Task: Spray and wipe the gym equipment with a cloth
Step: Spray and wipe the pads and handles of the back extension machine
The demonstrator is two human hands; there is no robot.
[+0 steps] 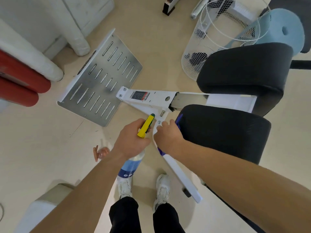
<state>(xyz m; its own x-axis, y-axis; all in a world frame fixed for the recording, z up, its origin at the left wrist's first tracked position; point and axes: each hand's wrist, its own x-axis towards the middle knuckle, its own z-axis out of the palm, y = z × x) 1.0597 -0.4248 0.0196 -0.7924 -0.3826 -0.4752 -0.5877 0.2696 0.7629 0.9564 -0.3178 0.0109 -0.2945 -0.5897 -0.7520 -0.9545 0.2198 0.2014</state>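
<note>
Yellow-headed spray bottle (133,163) is gripped by left hand (132,140); right hand (168,136) holds a cloth (161,152) against the white frame (181,179).

The spray bottle (133,163) has a yellow and green top and a blue and white label. The cloth (161,151) shows white and purple. The frame (156,98) is white and both pads (242,74) are black. The metal plate (101,78) is silver with rows of thin slots. The rollers (18,81) are red. The wire basket (198,47) is white with a grid of little squares. The foam roll (282,29) is light blue.
</note>
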